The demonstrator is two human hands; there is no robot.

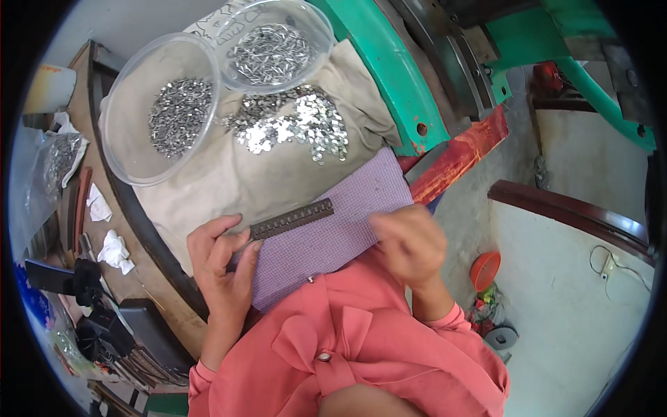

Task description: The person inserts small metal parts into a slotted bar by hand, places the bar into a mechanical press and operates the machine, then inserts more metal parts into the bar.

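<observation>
My left hand (221, 260) pinches the left end of a dark slotted metal bar (295, 217) between thumb and fingers. The bar lies aslant over a purple textured cloth (368, 184), and a row of small notches runs along it. Off the bar's right end, above the cloth's right edge, is my right hand (411, 243). Its fingers look curled but are smeared by motion, so whatever they hold cannot be made out. Beyond the bar, a loose heap of small shiny metal discs (292, 125) is spread over a beige cloth (201, 191).
Two clear plastic tubs stand behind: the left tub (118, 149) holds small dark metal pieces, the right tub (323, 35) slim shiny pins. A green machine frame (389, 69) rises at the right. Crumpled white tissue (115, 251) and a black case (154, 333) lie at the left.
</observation>
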